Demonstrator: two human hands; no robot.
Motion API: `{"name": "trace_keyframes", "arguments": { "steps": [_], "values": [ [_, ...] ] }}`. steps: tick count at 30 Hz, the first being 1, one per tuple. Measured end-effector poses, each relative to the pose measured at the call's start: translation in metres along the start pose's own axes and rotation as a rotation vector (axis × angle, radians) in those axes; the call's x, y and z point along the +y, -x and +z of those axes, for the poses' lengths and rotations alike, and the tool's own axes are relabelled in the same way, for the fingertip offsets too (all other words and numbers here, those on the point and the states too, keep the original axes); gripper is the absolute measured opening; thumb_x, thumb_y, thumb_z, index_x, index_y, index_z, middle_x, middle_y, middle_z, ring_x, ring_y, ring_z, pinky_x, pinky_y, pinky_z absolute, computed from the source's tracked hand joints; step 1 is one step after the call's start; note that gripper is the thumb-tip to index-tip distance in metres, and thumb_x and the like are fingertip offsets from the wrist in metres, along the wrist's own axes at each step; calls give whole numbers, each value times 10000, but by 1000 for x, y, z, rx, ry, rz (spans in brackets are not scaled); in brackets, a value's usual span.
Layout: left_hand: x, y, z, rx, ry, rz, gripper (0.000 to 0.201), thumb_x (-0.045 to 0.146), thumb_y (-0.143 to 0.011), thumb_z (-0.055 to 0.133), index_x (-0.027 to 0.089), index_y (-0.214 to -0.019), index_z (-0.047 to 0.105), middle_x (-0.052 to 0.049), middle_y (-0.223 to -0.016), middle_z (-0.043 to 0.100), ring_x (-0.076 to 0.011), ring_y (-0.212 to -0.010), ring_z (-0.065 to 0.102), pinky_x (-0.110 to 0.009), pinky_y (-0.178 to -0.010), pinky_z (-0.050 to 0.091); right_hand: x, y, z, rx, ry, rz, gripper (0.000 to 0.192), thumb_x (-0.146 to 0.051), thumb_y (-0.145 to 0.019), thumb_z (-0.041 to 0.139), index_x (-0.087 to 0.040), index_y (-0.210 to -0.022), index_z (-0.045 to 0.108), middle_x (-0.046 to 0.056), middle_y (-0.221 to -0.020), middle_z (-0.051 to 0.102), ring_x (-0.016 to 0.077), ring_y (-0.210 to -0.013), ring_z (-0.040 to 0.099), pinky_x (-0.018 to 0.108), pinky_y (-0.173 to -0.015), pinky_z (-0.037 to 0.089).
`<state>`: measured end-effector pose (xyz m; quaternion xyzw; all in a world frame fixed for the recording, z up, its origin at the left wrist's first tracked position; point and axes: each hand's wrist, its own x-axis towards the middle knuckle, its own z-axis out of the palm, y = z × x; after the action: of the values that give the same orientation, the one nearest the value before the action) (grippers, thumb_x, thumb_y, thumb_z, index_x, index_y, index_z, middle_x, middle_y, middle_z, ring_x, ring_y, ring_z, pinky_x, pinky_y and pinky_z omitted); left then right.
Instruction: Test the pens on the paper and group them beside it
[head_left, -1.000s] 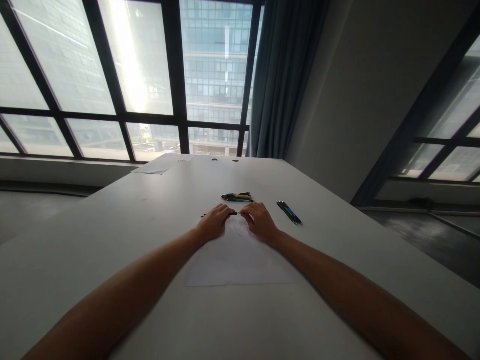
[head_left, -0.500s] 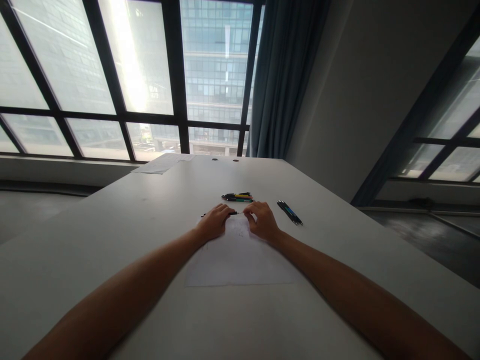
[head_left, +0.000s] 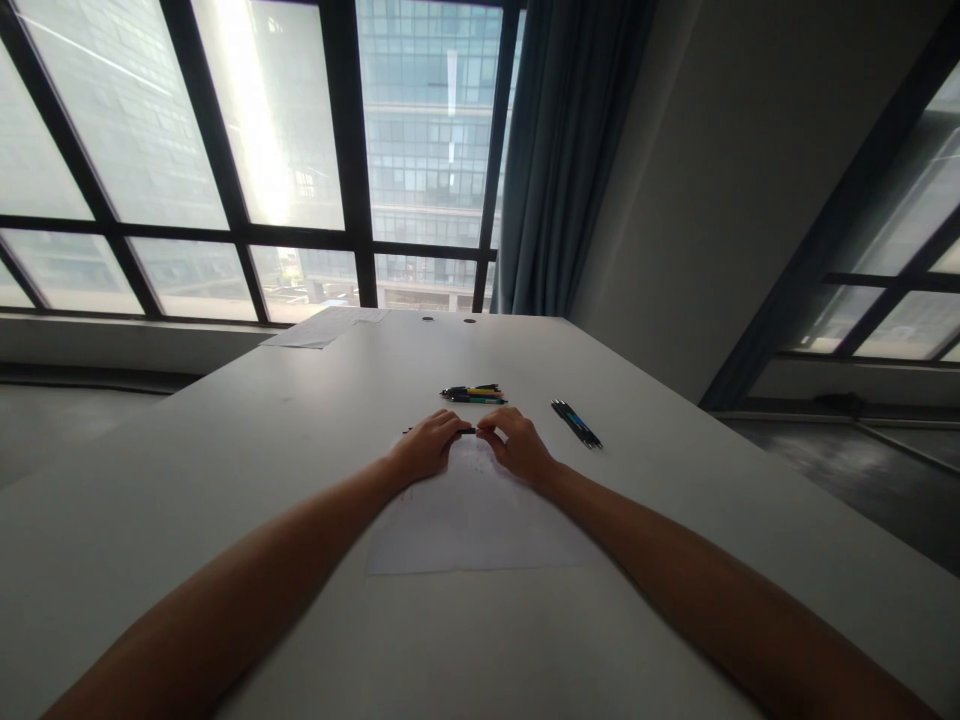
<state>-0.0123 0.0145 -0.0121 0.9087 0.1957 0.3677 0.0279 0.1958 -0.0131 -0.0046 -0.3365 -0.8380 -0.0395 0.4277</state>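
My left hand (head_left: 427, 447) is closed round a dark pen (head_left: 467, 431), which lies crosswise over the far end of a white sheet of paper (head_left: 472, 530). The pen's other end shows past the left side of that hand. Thumb and fingers of my right hand (head_left: 519, 447) are pinched together at the pen's right end. What they grip is small and hidden by the fingertips. Faint pen marks show on the paper between the hands.
Just beyond my hands lies a bundle of several pens (head_left: 474, 394), one of them yellow. More dark pens (head_left: 577, 424) lie side by side to the right. Papers (head_left: 319, 328) rest at the white table's (head_left: 285, 430) far left corner.
My right hand has moved slightly left, up to the pen's end. The thin rod that showed between pen and fingertips is now covered. My left hand keeps its hold.
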Motion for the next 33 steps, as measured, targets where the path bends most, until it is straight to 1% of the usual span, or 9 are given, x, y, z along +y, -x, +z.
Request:
{"name": "trace_keyframes", "arguments": {
  "steps": [3, 5, 7, 9, 13, 17, 20, 27, 33],
  "values": [
    [-1, 1, 1, 12, -6, -1, 264, 139, -932, 413, 159, -1132, 584, -111, -982, 625, -211, -959, 570, -372, -867, 511, 2, 0, -1, -9, -57, 9, 182, -306, -881, 612, -214, -1038, 612, 56, -944, 696, 206, -898, 635, 362, -843, 484],
    [-2, 1, 2, 25, -25, -5, 258, 144, -938, 407, 143, -1130, 580, -118, -978, 624, -217, -952, 566, -384, -866, 512, 8, -1, -4, 49, -22, 42, 249, -308, -862, 631, -206, -1086, 599, 64, -992, 688, 210, -907, 635, 371, -859, 477],
    [-3, 1, 3, 36, -40, -10, 261, 146, -943, 398, 137, -1133, 576, -124, -982, 622, -220, -951, 562, -391, -865, 513, 19, -1, -9, 136, 83, 130, 182, -262, -883, 578, -194, -1047, 615, 70, -1006, 677, 208, -884, 628, 377, -850, 462],
    [-3, 0, 4, 38, -48, -13, 266, 148, -946, 394, 146, -1143, 574, -121, -990, 622, -220, -961, 559, -392, -869, 514, 32, -1, -15, 161, 226, 246, 155, -202, -900, 509, -184, -971, 645, 75, -986, 668, 216, -892, 609, 378, -834, 444],
    [-1, -2, 4, 23, -68, -13, 282, 142, -942, 400, 173, -1161, 574, -110, -1004, 622, -217, -972, 556, -389, -882, 509, 52, 5, -18, -18, 440, 359, 178, -262, -864, 581, -172, -981, 680, 99, -946, 648, 252, -905, 571, 389, -822, 421],
    [-1, -2, 4, 12, -76, -15, 293, 134, -935, 400, 172, -1163, 580, -115, -1000, 622, -224, -975, 553, -399, -880, 509, 60, 11, -12, -133, 469, 377, 132, -265, -870, 591, -181, -910, 685, 93, -886, 656, 231, -865, 577, 358, -799, 422],
    [-2, -2, 5, 13, -78, -23, 309, 129, -927, 400, 175, -1173, 582, -111, -999, 624, -222, -973, 553, -401, -884, 509, 61, 11, -9, -123, 415, 341, 104, -176, -854, 572, -179, -798, 660, 86, -847, 665, 209, -838, 590, 323, -771, 437],
    [-4, -1, 5, 40, -84, -76, 312, 117, -919, 409, 168, -1169, 587, -112, -998, 624, -224, -963, 556, -406, -871, 519, 31, -1, -10, 44, -47, 262, 98, -184, -832, 576, -183, -873, 665, 44, -846, 700, 167, -724, 629, 292, -661, 492],
    [-5, 0, 6, 49, -82, -85, 341, 100, -908, 411, 166, -1194, 583, -111, -988, 619, -222, -966, 556, -411, -884, 517, 11, -2, -6, 52, -85, 199, 86, -200, -823, 587, -186, -858, 664, 43, -790, 700, 166, -680, 625, 308, -649, 505]
  ]
}}
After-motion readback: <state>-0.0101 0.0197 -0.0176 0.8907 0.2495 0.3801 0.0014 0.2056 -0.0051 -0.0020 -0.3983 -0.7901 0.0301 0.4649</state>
